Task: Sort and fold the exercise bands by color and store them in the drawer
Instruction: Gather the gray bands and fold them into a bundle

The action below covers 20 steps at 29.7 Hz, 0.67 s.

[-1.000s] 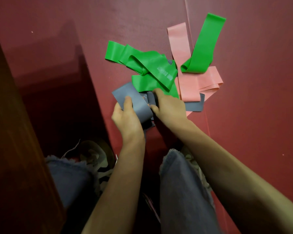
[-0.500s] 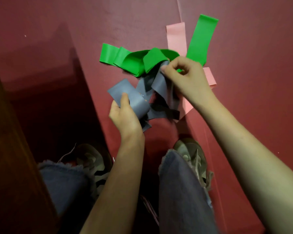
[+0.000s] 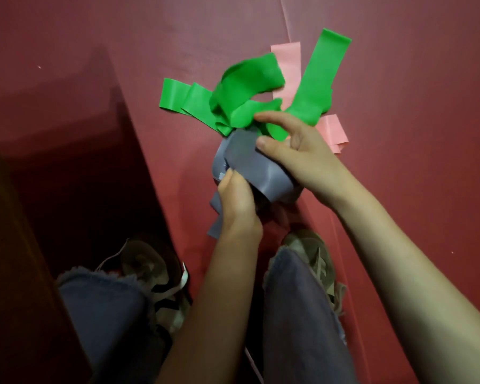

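Note:
Grey exercise bands (image 3: 257, 169) are bunched between both hands, above the red floor. My left hand (image 3: 237, 206) grips their lower part, and grey ends hang below it. My right hand (image 3: 297, 151) holds the top of the grey bundle, thumb pressed on its flat face, index finger stretched out against the green bands (image 3: 241, 101). The green bands lie tangled just beyond the hands, partly lifted. One long green strip (image 3: 320, 79) runs up to the right. Pink bands (image 3: 333, 131) lie underneath the green ones, mostly covered. No drawer shows clearly.
A red floor mat (image 3: 413, 134) surrounds the pile, with a seam running up from it. A dark wooden piece of furniture (image 3: 17, 273) stands along the left, throwing a deep shadow. My knees in jeans (image 3: 302, 314) and my shoes (image 3: 147, 270) fill the bottom.
My right hand came back down from the green bands and folded the long grey strip onto the bundle in my left hand. The green bands shifted and one lifted.

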Motion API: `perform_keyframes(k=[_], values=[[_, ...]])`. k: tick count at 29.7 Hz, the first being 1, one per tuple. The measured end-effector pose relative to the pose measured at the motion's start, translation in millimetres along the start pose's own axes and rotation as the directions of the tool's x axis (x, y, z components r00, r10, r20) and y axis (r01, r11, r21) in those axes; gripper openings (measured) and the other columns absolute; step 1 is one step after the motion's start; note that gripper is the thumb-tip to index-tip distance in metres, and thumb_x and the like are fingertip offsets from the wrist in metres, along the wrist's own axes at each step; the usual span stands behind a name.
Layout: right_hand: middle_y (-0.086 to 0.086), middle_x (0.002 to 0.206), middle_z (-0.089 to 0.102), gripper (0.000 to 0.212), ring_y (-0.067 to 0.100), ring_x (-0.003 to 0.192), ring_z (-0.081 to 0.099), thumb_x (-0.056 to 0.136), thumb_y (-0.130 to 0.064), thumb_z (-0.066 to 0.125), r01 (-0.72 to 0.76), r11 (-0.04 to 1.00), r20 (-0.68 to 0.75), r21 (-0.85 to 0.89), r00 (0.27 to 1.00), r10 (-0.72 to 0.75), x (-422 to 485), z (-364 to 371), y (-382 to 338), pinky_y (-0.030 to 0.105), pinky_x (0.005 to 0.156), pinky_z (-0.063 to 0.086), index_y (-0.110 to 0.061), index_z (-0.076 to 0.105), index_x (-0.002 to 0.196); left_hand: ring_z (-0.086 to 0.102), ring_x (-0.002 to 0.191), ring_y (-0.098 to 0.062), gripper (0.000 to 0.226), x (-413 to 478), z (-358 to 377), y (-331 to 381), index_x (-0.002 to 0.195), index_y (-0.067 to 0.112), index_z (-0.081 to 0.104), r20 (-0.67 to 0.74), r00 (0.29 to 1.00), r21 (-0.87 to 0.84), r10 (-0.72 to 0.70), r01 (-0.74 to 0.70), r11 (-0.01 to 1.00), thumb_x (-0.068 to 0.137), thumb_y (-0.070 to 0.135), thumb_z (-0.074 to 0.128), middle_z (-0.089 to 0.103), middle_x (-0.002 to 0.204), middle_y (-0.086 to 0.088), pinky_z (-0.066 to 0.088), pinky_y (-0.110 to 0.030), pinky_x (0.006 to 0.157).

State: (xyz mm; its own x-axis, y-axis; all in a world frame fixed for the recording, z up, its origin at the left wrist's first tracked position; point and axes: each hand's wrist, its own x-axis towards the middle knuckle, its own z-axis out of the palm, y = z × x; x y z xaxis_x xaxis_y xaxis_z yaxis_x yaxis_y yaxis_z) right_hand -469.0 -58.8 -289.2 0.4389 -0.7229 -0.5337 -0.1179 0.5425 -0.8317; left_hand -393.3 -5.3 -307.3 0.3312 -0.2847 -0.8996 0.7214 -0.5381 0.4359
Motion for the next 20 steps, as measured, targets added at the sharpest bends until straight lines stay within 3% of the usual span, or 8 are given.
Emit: perform_keyframes(k=[2, 4, 6, 10, 13, 15, 17, 20], values=[[-0.002, 0.042, 0.04, 0.033, 0.004, 0.038, 0.03, 0.087, -0.005, 0.056, -0.061, 0.989, 0.009, -0.134, 0.998, 0.063, -5, -4, 11, 0.014, 0.04, 0.021, -0.018, 0.049, 0.117, 0.061, 0.095, -0.028, 0.042, 1, -4, 6, 0.13, 0.0, 0.046, 0.072, 0.995, -0.064, -0.065, 0.07, 0.996, 0.096, 0.018, 0.03, 0.058, 0.118, -0.015, 0.053, -0.031, 0.083], [-0.009, 0.034, 0.032, 0.028, 0.002, 0.034, 0.022, 0.088, -0.003, 0.053, -0.097, 0.977, 0.009, -0.192, 0.995, 0.101, -9, -6, 23, 0.016, 0.039, 0.014, -0.023, 0.052, 0.108, 0.059, 0.094, -0.028, 0.044, 2, -6, 8, 0.129, -0.004, 0.045, 0.098, 0.991, -0.11, -0.088, 0.099, 0.989, 0.095, 0.018, 0.028, 0.057, 0.117, -0.019, 0.051, -0.032, 0.081], [-0.008, 0.03, 0.029, 0.025, 0.002, 0.031, 0.019, 0.088, -0.002, 0.052, -0.114, 0.977, 0.021, -0.182, 0.993, 0.12, -13, -8, 27, 0.016, 0.038, 0.011, -0.024, 0.052, 0.098, 0.059, 0.083, -0.024, 0.043, 1, -8, 5, 0.121, -0.005, 0.049, 0.124, 0.987, -0.114, -0.105, 0.12, 0.986, 0.095, 0.018, 0.025, 0.061, 0.106, -0.019, 0.053, -0.028, 0.07], [-0.007, 0.028, 0.027, 0.024, 0.003, 0.029, 0.017, 0.088, 0.002, 0.05, -0.12, 0.976, 0.052, -0.184, 0.99, 0.131, -17, -7, 25, 0.011, 0.035, 0.012, -0.015, 0.049, 0.104, 0.065, 0.055, -0.018, 0.041, 1, -12, 1, 0.091, 0.002, 0.057, 0.202, 0.969, -0.12, -0.145, 0.172, 0.978, 0.096, 0.024, 0.022, 0.068, 0.061, -0.007, 0.053, -0.022, 0.054], [-0.008, 0.029, 0.026, 0.03, 0.003, 0.03, 0.018, 0.088, 0.002, 0.051, -0.1, 0.978, 0.071, -0.184, 0.991, 0.115, -20, -7, 22, 0.012, 0.036, 0.013, -0.019, 0.048, 0.109, 0.065, 0.05, -0.017, 0.042, 0, -10, 5, 0.085, 0.006, 0.057, 0.158, 0.976, -0.151, -0.147, 0.171, 0.974, 0.096, 0.027, 0.023, 0.067, 0.053, -0.006, 0.052, -0.022, 0.047], [-0.008, 0.029, 0.027, 0.032, 0.003, 0.03, 0.019, 0.087, 0.001, 0.052, -0.084, 0.979, 0.093, -0.188, 0.99, 0.103, -22, -8, 22, 0.013, 0.037, 0.013, -0.021, 0.048, 0.11, 0.065, 0.071, -0.023, 0.046, -1, -9, 11, 0.094, 0.007, 0.057, 0.107, 0.98, -0.194, -0.166, 0.185, 0.963, 0.098, 0.035, 0.02, 0.07, 0.067, -0.011, 0.051, -0.03, 0.059], [-0.007, 0.028, 0.031, 0.034, 0.002, 0.029, 0.021, 0.086, 0.001, 0.053, -0.095, 0.975, 0.122, -0.202, 0.985, 0.121, -25, -11, 24, 0.012, 0.037, 0.014, -0.02, 0.046, 0.112, 0.059, 0.103, -0.032, 0.054, 2, -10, 14, 0.114, 0.006, 0.055, 0.053, 0.985, -0.242, -0.163, 0.171, 0.955, 0.098, 0.041, 0.017, 0.066, 0.104, -0.019, 0.045, -0.037, 0.079], [-0.006, 0.028, 0.034, 0.037, 0.002, 0.029, 0.024, 0.085, 0.002, 0.055, -0.142, 0.962, 0.138, -0.234, 0.975, 0.177, -27, -18, 31, 0.011, 0.036, 0.017, -0.018, 0.043, 0.114, 0.056, 0.109, -0.033, 0.047, 6, -12, 11, 0.118, 0.005, 0.052, 0.032, 0.992, -0.139, -0.123, 0.126, 0.982, 0.096, 0.04, 0.03, 0.058, 0.12, -0.021, 0.045, -0.04, 0.093]])
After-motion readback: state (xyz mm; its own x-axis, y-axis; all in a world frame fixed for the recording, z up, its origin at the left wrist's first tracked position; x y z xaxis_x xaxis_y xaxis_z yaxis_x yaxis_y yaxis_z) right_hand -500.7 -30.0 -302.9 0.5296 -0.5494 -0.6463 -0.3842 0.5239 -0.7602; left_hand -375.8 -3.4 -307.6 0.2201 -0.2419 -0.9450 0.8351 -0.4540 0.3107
